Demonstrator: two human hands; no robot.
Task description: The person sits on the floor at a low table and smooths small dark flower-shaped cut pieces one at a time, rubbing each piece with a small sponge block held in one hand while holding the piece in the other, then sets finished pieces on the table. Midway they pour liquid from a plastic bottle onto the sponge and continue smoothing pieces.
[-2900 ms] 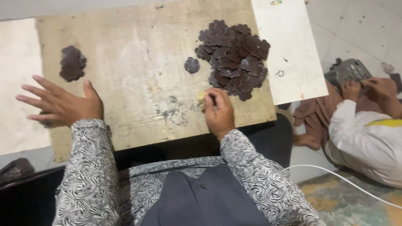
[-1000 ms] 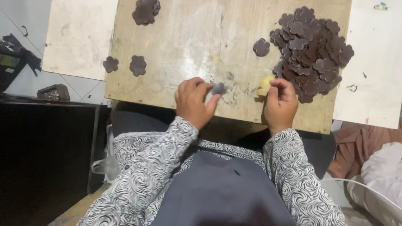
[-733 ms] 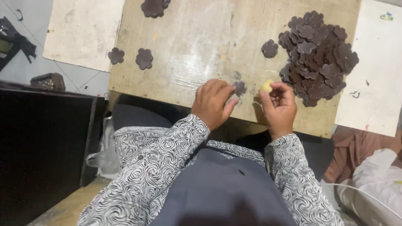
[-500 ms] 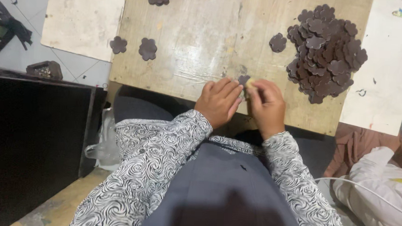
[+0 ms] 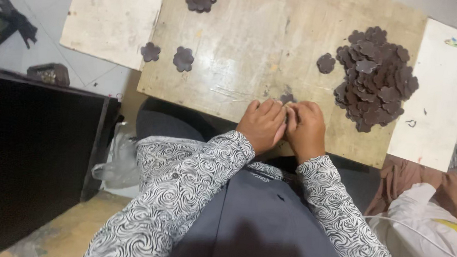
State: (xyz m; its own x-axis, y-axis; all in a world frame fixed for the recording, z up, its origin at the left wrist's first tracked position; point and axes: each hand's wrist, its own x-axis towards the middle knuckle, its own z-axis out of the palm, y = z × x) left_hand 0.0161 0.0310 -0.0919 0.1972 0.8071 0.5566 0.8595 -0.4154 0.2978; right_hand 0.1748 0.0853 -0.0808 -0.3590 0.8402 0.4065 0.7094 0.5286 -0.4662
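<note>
My left hand (image 5: 262,125) and right hand (image 5: 305,129) pinched one brown flower piece (image 5: 287,99) between touching fingertips, just ahead of both.

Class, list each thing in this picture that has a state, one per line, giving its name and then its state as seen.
Left hand: fingers curled, pressed against the right hand at the board's near edge.
Right hand: fingers curled, closed on the small piece.
Small dark brown flower-shaped piece: pinched between both hands, mostly hidden.
Heap of dark brown flower-shaped pieces: piled loosely, overlapping.
Two separate dark flower pieces: lying flat, apart.
Worn wooden board: lying flat, scuffed and stained.
</note>
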